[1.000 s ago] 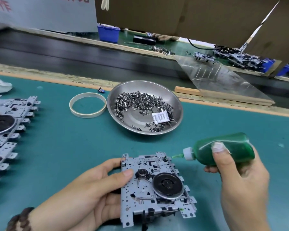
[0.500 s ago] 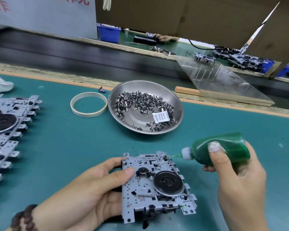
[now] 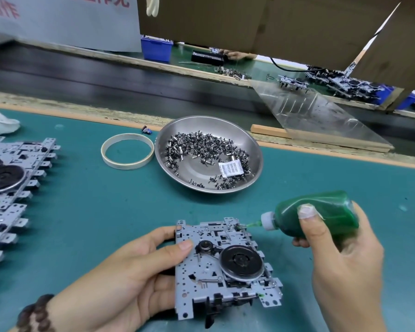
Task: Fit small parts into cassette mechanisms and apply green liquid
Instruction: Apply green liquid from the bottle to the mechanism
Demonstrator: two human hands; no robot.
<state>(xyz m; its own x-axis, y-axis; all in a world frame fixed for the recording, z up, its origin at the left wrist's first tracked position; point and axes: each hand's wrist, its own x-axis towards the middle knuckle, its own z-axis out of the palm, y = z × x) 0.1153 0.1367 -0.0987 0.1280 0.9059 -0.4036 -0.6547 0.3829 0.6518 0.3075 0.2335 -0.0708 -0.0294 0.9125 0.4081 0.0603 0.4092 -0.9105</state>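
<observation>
Two hands work over the teal mat. Left hand grips the cassette mechanism from its left edge, thumb pressed on the plate near the small pulley. Right hand wraps around the green bottle, lying sideways, its nozzle tip touching the mechanism's far right corner. Beyond sits a steel bowl of small parts, a tape ring beside it, and more mechanisms stacked at left
</observation>
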